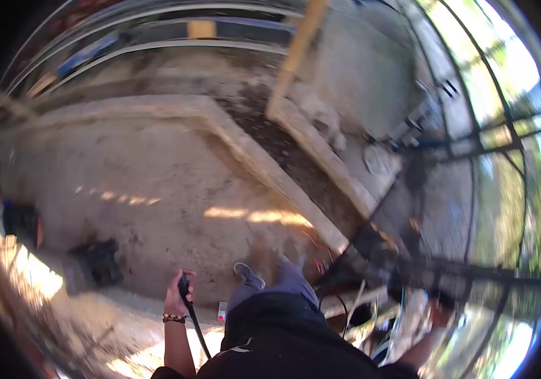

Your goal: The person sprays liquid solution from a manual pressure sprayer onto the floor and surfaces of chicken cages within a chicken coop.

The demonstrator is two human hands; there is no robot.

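My left hand [178, 292], with a bracelet at the wrist, is closed around the black handle [184, 288] of something with a black cable [199, 331] running down beside my body. At the lower right, my right hand [441, 314] is out to the side near the dark metal frame [409, 268]. It is blurred and partly dark, so its fingers and anything in them cannot be made out. My legs and one shoe [245, 271] show on the concrete floor below.
A low concrete curb [251, 161] crosses the floor ahead. Dark bulky objects [97, 262] stand at the left. A wooden post [299, 54] rises beyond the curb, and dark metal bars [504, 148] cover the right side. A small red-and-white item [222, 311] lies near my feet.
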